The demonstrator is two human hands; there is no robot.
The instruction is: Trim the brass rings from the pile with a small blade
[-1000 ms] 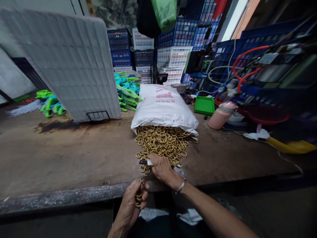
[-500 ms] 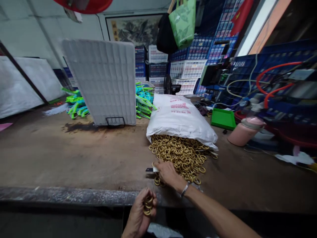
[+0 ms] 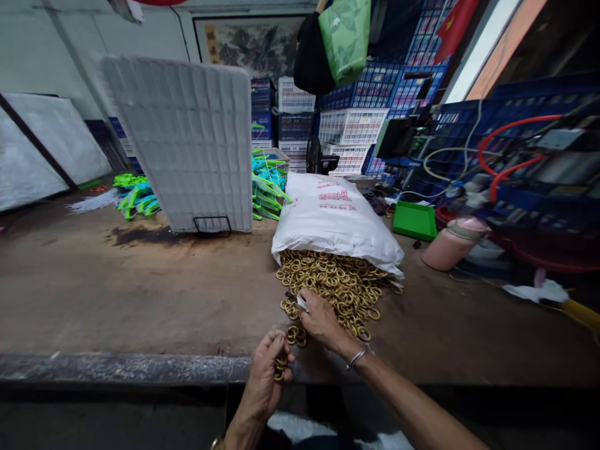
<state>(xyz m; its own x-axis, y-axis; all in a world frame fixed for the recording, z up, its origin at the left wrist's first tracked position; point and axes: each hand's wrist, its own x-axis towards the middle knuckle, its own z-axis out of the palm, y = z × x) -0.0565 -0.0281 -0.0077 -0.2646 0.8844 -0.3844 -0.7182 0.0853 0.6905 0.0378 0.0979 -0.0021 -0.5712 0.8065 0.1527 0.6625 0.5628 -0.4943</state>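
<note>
Gold-coloured rings (image 3: 340, 284) lie in a loose heap at the mouth of a white sack (image 3: 335, 219) on the table. Closed around several of these rings, my left hand (image 3: 269, 362) is just above the table's front edge. My right hand (image 3: 323, 322) is at the left side of the heap, fingers closed on a small flat tool (image 3: 302, 304) with a pale body and dark end. Its exact kind is not clear. A few separate rings (image 3: 295, 335) lie between my two hands.
A white ribbed panel (image 3: 187, 150) stands upright in a wire holder, with bright green and blue pieces (image 3: 269, 187) beside it. To the right are a green tray (image 3: 414, 220) and a pink bottle (image 3: 454, 244). Stacked crates (image 3: 354, 127) stand behind.
My left hand has risen slightly and turned, its fingers closer around the rings. My right hand has shifted a little, and the tool's dark end now points up-left over the rings. The view has tilted slightly.
</note>
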